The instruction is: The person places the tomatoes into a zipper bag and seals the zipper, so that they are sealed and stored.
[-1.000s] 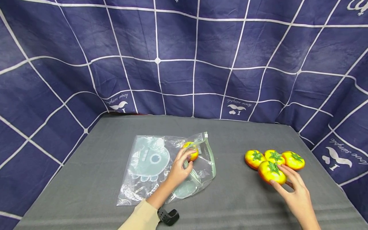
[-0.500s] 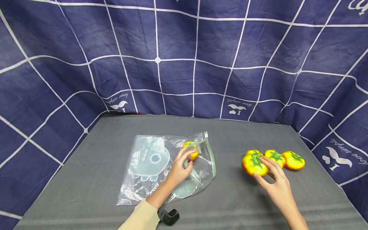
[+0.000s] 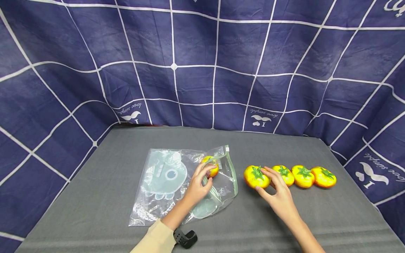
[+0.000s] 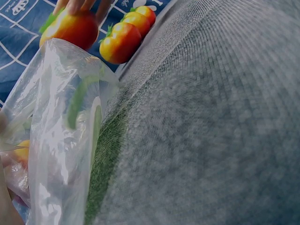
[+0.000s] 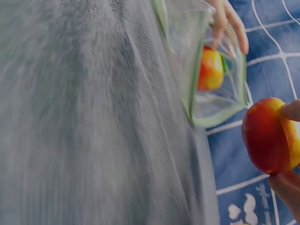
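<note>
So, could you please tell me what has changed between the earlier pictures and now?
The right grip has carried its red-yellow fruit leftward, from in front of the three fruits in a row to their left, nearer the bag. Nothing was newly taken hold of or let go. Unchanged: that row, the left grip at the bag's mouth, and the fruit inside the bag.

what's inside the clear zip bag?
One yellow-red tomato is visible, near the open mouth of the clear zip bag. In the head view, the left hand covers part of it; the patch of bag beneath that hand is hidden.
</note>
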Tool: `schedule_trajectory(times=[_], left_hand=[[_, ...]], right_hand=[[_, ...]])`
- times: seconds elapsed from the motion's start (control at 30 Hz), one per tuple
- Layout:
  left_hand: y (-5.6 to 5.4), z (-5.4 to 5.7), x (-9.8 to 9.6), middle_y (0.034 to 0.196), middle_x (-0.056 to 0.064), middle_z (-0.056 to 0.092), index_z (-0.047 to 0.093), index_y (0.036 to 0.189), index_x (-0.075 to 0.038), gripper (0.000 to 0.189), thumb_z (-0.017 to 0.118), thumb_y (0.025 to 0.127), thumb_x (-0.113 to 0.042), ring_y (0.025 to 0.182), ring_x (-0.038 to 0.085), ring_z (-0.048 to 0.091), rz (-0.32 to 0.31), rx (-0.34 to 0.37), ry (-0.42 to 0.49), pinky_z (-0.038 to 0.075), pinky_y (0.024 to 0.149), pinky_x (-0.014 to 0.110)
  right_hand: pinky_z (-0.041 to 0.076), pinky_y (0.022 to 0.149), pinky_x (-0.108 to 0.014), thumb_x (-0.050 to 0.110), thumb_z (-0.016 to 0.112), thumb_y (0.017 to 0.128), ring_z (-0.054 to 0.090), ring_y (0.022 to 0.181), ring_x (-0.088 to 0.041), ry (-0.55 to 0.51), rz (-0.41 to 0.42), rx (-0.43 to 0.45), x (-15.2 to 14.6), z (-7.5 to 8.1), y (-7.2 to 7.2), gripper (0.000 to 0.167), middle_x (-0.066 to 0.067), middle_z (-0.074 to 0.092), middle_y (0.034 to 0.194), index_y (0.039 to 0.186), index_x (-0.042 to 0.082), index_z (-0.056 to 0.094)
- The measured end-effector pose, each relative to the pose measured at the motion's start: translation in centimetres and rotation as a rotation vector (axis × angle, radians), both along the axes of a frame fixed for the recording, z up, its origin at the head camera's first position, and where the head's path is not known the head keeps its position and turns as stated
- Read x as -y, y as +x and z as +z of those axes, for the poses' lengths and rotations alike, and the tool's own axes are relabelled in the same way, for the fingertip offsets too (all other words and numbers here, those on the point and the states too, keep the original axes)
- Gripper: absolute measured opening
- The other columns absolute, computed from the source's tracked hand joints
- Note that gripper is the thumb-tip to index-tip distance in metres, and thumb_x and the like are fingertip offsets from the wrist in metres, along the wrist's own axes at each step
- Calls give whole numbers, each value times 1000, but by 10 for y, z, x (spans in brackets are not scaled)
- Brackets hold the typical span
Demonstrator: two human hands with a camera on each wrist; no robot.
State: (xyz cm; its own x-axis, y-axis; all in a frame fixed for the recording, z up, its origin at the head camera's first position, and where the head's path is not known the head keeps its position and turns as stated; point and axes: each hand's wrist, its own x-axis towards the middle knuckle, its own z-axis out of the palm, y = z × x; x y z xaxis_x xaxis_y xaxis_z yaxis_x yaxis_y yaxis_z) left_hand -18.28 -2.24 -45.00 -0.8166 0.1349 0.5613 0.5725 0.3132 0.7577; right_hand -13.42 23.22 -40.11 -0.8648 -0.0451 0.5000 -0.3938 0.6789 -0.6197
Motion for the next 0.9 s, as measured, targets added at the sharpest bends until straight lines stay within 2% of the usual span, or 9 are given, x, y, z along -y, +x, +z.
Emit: schedule_trajectory(times=[0.1,0.23,0.3,0.43,0.57,0.63,0.77,0.83,0.9], left_hand=[[0,0,-1,128,12,51,61,112,-13,45,62,73,7,119,26,49,-8,7,22,40,99,46],[-1,0,-2,127,14,51,62,112,-11,43,63,72,7,117,28,49,-12,6,31,40,99,47],[-1,0,-2,127,13,51,61,112,-12,44,62,72,6,115,26,50,-9,1,18,41,98,45],[0,0,-1,127,9,51,61,113,-16,46,61,73,6,115,23,50,-1,4,-1,41,98,44],[0,0,0,128,8,50,61,114,-18,47,60,73,6,121,25,46,9,1,-9,38,100,49],[-1,0,0,127,8,51,61,114,-17,47,60,73,6,117,25,49,8,-13,-10,40,98,47],[-2,-1,0,124,8,52,61,114,-15,47,60,72,6,103,21,55,10,-53,-11,45,93,37],[-2,0,0,123,8,53,61,113,-14,47,61,71,7,102,21,56,10,-64,-11,45,92,35],[-2,0,0,123,8,54,61,113,-14,47,61,71,7,107,22,54,11,-66,-10,44,95,36]], right_hand=[[31,86,4,5,74,70,38,114,10,-12,31,-6,10,-6,-8,54,-11,52,126,120,11,57],[34,86,1,8,74,71,45,115,-4,-12,52,13,25,-14,-17,53,-11,52,126,120,12,57],[41,86,-6,9,75,70,47,115,-12,-5,55,23,32,-16,-20,53,-11,52,127,120,13,57],[49,86,-31,11,75,69,49,115,-22,2,45,24,46,-20,-28,54,-11,52,127,119,12,57],[46,86,-45,14,75,70,48,116,-26,12,0,37,58,-21,-35,53,-9,51,128,120,14,57],[45,84,-49,18,74,71,47,117,-27,32,-34,49,65,-22,-38,52,-6,50,129,120,17,57],[46,81,-53,23,73,73,46,116,-25,37,-113,50,80,-24,-41,50,0,49,130,120,20,57],[46,80,-53,23,72,74,45,117,-24,16,-155,48,86,-26,-41,49,1,48,130,120,21,57],[46,79,-53,23,71,74,44,118,-23,-2,-189,48,91,-30,-42,49,1,47,131,121,20,56]])
